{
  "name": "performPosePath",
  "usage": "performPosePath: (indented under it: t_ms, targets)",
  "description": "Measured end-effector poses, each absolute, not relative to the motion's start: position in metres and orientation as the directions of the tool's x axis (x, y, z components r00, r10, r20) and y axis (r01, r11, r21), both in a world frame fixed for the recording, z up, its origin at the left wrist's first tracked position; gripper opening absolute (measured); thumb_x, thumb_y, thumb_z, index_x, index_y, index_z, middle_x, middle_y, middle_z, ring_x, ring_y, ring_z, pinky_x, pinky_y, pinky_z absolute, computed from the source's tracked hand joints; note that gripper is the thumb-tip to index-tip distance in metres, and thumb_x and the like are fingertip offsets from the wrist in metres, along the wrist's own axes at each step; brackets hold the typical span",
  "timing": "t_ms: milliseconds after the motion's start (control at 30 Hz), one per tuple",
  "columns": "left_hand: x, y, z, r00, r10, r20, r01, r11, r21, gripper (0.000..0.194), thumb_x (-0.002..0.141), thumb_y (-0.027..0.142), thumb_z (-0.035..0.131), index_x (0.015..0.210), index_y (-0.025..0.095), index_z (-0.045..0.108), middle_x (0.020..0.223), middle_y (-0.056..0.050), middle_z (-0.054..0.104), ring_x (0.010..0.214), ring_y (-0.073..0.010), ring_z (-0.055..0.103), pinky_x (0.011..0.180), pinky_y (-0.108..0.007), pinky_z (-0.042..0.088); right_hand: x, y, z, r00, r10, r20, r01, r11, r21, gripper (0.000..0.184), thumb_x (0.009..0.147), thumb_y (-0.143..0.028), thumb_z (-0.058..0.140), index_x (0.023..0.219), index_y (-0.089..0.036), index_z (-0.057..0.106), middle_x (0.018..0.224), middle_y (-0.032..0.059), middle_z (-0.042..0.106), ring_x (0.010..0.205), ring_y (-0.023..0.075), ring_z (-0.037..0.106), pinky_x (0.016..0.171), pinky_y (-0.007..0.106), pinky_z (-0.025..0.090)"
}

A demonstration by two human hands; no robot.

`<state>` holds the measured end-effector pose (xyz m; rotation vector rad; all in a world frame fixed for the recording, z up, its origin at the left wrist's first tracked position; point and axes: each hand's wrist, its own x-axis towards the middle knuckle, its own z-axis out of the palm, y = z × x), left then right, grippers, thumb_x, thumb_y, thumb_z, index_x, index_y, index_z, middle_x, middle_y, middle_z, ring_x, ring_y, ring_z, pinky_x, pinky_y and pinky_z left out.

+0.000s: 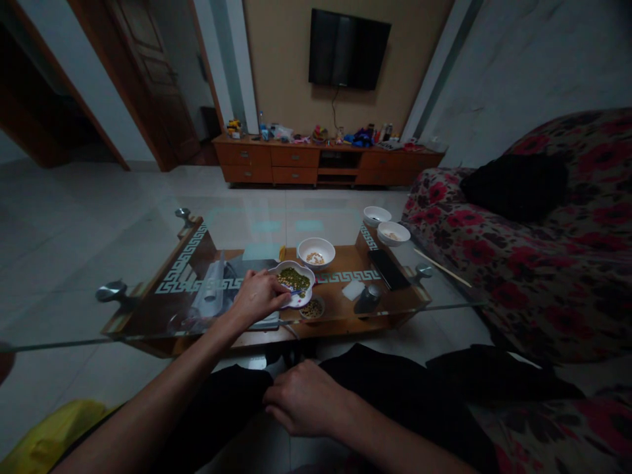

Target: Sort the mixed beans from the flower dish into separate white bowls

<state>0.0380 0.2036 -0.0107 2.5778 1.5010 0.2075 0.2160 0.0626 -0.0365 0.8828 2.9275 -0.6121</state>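
My left hand (257,296) reaches over the glass coffee table (148,263) and grips the near rim of a white scalloped dish (297,281) filled with small green beans. Its fingers are curled round the dish edge. My right hand (302,398) rests on my lap against dark trousers, fingers bent loosely and holding nothing visible. Just behind the dish stands a white bowl (316,252) with a few pale pieces in it. A small round dish of brown bits (313,308) lies under the glass, beside the green-bean dish.
Two more white bowls (386,225) sit at the table's far right, with a pair of chopsticks (443,268) near the edge. A dark phone (388,268) and a folded white paper (353,289) lie on the lower shelf. A floral sofa (533,250) is at right, a TV cabinet (326,161) beyond.
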Motion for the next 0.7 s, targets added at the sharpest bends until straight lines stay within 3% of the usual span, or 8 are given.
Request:
performPosePath:
  t_ms: [200,333,467,567,700]
  targets:
    - [0.038,0.204,-0.01,0.482,0.876,0.005,0.846,-0.467,0.255,0.015,0.096,0.036,0.066,0.095,0.037,0.081,0.092,0.002,0.074,0.1,-0.0242,0.061,0.084,-0.042,0.026,0.215,0.063,-0.031,-0.83,0.535,-0.157,0.553,0.755,-0.353,0.023,0.101,-0.036,0.057,0.105,-0.022,0.075,0.098,0.0033,0.081,0.082,0.0183,0.076,0.064,0.028,0.045]
    - [0.033,0.213,-0.018,0.417,0.901,0.121,0.816,-0.43,0.386,0.013,0.094,0.037,0.069,0.097,0.036,0.081,0.093,0.001,0.075,0.097,-0.023,0.062,0.085,-0.042,0.032,0.213,0.063,-0.032,-0.826,0.54,-0.162,0.559,0.752,-0.35,0.025,0.101,-0.037,0.056,0.106,-0.022,0.076,0.097,0.0038,0.081,0.081,0.0195,0.076,0.063,0.029,0.046]
    - [0.036,0.234,-0.021,0.302,0.915,0.268,0.729,-0.402,0.553,0.016,0.095,0.036,0.069,0.102,0.027,0.081,0.094,-0.002,0.074,0.091,-0.0179,0.064,0.083,-0.034,0.043,0.21,0.063,-0.035,-0.83,0.532,-0.169,0.556,0.759,-0.339,0.026,0.102,-0.038,0.056,0.107,-0.022,0.076,0.097,0.0038,0.082,0.081,0.0208,0.077,0.062,0.029,0.048]
    - [0.045,0.247,-0.019,0.262,0.916,0.304,0.764,-0.389,0.515,0.019,0.097,0.034,0.067,0.107,0.027,0.08,0.095,-0.004,0.073,0.093,-0.0194,0.063,0.083,-0.034,0.042,0.21,0.063,-0.037,-0.824,0.54,-0.172,0.564,0.754,-0.338,0.026,0.101,-0.038,0.056,0.108,-0.023,0.076,0.098,0.0034,0.082,0.083,0.0209,0.077,0.063,0.029,0.049]
    - [0.055,0.252,-0.014,0.315,0.898,0.308,0.836,-0.416,0.358,0.02,0.098,0.04,0.066,0.11,0.033,0.08,0.098,-0.005,0.072,0.099,-0.0259,0.058,0.086,-0.04,0.033,0.213,0.066,-0.041,-0.804,0.559,-0.203,0.593,0.729,-0.342,0.026,0.1,-0.038,0.057,0.106,-0.023,0.077,0.097,0.0042,0.082,0.083,0.0209,0.078,0.064,0.028,0.05]
